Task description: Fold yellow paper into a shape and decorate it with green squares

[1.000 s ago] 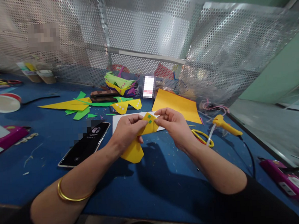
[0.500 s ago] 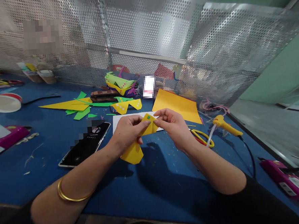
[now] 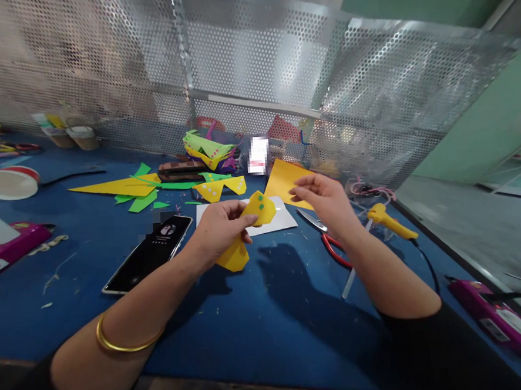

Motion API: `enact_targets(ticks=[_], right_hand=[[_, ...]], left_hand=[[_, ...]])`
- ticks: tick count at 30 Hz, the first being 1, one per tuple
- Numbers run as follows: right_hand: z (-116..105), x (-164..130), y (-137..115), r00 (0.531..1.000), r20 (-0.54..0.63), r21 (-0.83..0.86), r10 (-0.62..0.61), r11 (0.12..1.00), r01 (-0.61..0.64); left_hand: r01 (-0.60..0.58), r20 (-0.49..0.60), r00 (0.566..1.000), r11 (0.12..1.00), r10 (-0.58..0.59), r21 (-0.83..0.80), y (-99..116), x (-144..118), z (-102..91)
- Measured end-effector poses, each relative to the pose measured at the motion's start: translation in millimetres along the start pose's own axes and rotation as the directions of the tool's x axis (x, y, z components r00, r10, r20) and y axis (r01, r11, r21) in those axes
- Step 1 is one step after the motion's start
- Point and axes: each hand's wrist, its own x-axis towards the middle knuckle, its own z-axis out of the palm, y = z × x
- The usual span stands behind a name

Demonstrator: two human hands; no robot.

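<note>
My left hand (image 3: 225, 226) pinches a yellow paper cutout shaped like eyeglasses (image 3: 264, 209) between thumb and fingers. Two small green dots show on its upper lobe; the other lobe hangs below the hand, and the middle is hidden by my fingers. To the right, my right hand (image 3: 325, 200) is raised in front of an orange-yellow paper sheet (image 3: 281, 179), fingers loosely bent and apart, with nothing visible in them. A white sheet (image 3: 283, 217) lies under the cutout. Scissors with red handles (image 3: 334, 249) rest below my right hand.
Behind lie a finished-looking yellow dotted paper pair (image 3: 220, 188), green scraps (image 3: 143, 199) and a brown case (image 3: 179, 169). A phone (image 3: 152, 254) lies at left. A yellow glue gun (image 3: 392, 222) with a cord and a purple power strip (image 3: 497, 313) are at right.
My right hand has let go of the cutout and moved right and up. A second green dot now shows on the cutout, which my left hand has tilted slightly.
</note>
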Motion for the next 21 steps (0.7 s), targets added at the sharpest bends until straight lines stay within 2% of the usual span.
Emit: enact_targets(ticks=[2,3,4,5,7,8,11,15,18,21], right_hand=[[-33,14,8,0.987,-0.134,-0.214,-0.088,0.975,0.058],[-52,19,13,0.968,-0.218,-0.363,-0.124,0.931,0.037],[-72,23,18,0.951,-0.272,-0.531,-0.150,0.847,-0.018],[-93,25,23,0.942,-0.299,-0.693,-0.151,0.713,-0.105],[-130,23,33,0.950,-0.309,-0.886,-0.032,0.373,-0.276],[-146,20,38,0.949,-0.313,-0.897,0.031,0.318,-0.307],[-176,9,52,0.921,-0.345,-0.889,0.182,0.251,-0.383],[-189,4,69,0.901,-0.296,-0.882,0.318,0.271,-0.385],[-191,5,77,0.904,-0.295,-0.881,0.310,0.278,-0.383],[-190,5,82,0.916,-0.320,-0.878,0.242,0.287,-0.383]], left_hand=[[-0.020,-0.018,1.000,0.999,0.021,0.041,0,0,-1.1],[-0.032,-0.027,0.999,0.997,0.034,0.067,0,0,-1.8],[-0.043,-0.037,0.998,0.995,0.046,0.093,0,0,-2.3],[-0.051,-0.047,0.997,0.992,0.057,0.116,1,0,-2.8],[-0.055,-0.061,0.996,0.988,0.064,0.144,2,0,-3.2],[-0.053,-0.066,0.996,0.988,0.063,0.143,3,0,-3.2],[-0.033,-0.063,0.997,0.993,0.040,0.112,4,-1,-2.4],[-0.014,-0.056,0.998,0.996,0.019,0.084,4,-1,-1.8],[-0.015,-0.053,0.998,0.996,0.019,0.083,3,0,-2.2],[-0.019,-0.049,0.999,0.997,0.023,0.073,1,1,-2.4]])
